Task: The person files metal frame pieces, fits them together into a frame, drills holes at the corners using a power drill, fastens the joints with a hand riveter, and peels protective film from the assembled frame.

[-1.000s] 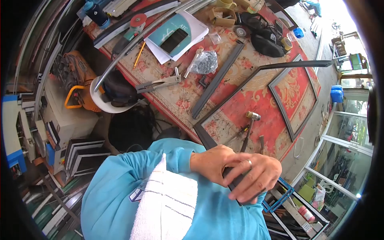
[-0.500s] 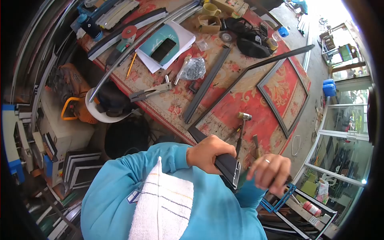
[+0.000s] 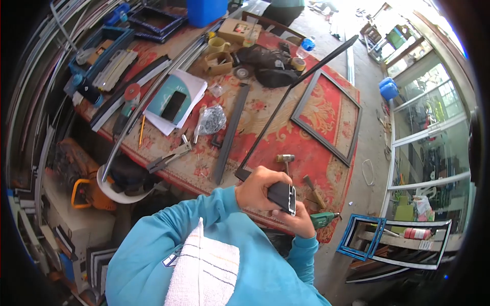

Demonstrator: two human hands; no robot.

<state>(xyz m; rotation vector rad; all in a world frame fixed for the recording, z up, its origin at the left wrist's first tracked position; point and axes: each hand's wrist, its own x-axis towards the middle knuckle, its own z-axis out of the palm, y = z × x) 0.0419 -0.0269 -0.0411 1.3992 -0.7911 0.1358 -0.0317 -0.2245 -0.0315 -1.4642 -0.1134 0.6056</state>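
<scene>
A dark metal frame section (image 3: 279, 198) with a hollow cut end points toward me. My left hand (image 3: 260, 187) wraps round it a little behind that end. From its far corner a long thin bar (image 3: 268, 120) of the same frame runs away across the table and meets another dark bar (image 3: 326, 60). My right hand (image 3: 297, 220) is closed at the underside of the cut end, its fingers partly hidden by the section. Just beyond lie a mallet (image 3: 286, 159) and a wooden-handled tool (image 3: 315, 193). A green drill (image 3: 323, 219) rests beside my right hand.
On the patterned red tablecloth (image 3: 260, 104) lie a four-sided dark frame (image 3: 326, 148), a loose dark profile (image 3: 230, 135), a plastic bag of small parts (image 3: 210, 120), locking pliers (image 3: 168, 157), a phone (image 3: 174, 106) and an angle grinder (image 3: 126, 108). Blue frames (image 3: 361, 237) stand at right.
My right hand has come in from the right to the cut end of the section. The view has turned, so the table appears shifted left and the drill shows fully.
</scene>
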